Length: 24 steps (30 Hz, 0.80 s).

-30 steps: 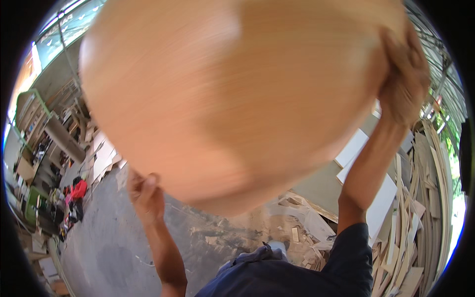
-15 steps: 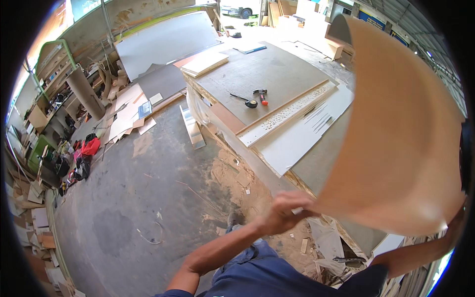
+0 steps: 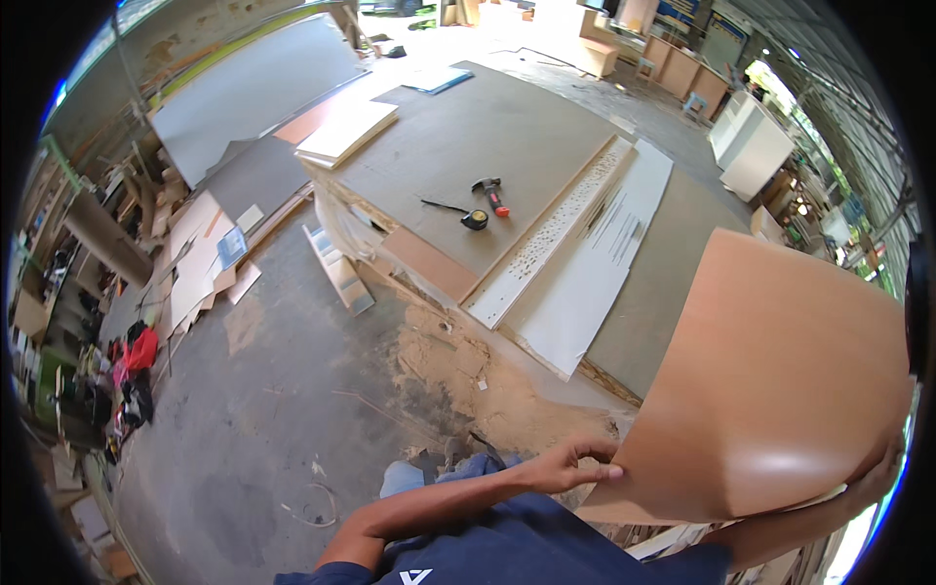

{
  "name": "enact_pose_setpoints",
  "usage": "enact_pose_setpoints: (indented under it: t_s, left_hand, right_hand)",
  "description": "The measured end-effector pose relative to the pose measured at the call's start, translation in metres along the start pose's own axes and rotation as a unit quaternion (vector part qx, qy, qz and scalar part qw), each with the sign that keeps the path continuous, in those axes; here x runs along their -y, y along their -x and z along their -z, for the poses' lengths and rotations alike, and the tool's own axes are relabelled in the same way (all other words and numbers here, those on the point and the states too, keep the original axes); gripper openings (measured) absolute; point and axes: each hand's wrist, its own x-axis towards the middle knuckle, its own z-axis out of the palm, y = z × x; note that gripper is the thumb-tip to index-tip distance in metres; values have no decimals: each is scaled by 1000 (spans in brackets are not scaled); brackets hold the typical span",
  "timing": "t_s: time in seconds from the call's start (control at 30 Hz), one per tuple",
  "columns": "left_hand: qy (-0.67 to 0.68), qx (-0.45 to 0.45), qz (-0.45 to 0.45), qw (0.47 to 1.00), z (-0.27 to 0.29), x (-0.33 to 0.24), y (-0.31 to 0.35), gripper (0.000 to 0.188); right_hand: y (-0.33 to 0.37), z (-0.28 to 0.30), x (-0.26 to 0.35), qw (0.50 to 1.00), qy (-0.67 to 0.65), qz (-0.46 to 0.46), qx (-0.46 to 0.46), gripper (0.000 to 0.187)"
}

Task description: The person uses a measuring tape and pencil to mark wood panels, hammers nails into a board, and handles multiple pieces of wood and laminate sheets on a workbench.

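A thin, bendy brown sheet [image 3: 770,390] with a glossy face curves in front of me on the right. My left hand [image 3: 570,464] is closed on its left edge near the lower corner, thumb at the edge and the other fingers partly hidden. At the lower right edge my right hand [image 3: 876,478] grips the same sheet, its fingers only partly in sight. The sheet's far end lies over the near right part of the large worktable [image 3: 526,107], covering that corner. Whether it rests on the table I cannot tell.
On the worktable lie a hammer [image 3: 490,197], a tape measure [image 3: 474,219], a speckled white strip [image 3: 556,234], a white panel [image 3: 595,263] and stacked pale boards [image 3: 348,133]. Sawdust [image 3: 458,361] covers floor beside it. Offcuts and bags crowd the left; a white cabinet [image 3: 753,141] stands far right.
The brown sheet has come down from upright in front of me to a lower, flatter pose on the right. Both hands moved lower with it, and the view turned toward the right.
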Motion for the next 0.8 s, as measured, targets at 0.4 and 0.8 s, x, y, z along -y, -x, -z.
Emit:
enact_pose_setpoints:
  t_s: [0.4, 0.8]
  left_hand:
    - [393, -25, 112, 912, 147, -12, -80, 50]
    - [213, -32, 205, 955, 249, 10, -61, 56]
  right_hand:
    - [161, 72, 17, 986, 30, 85, 137, 14]
    - [394, 57, -9, 924, 205, -266, 185, 35]
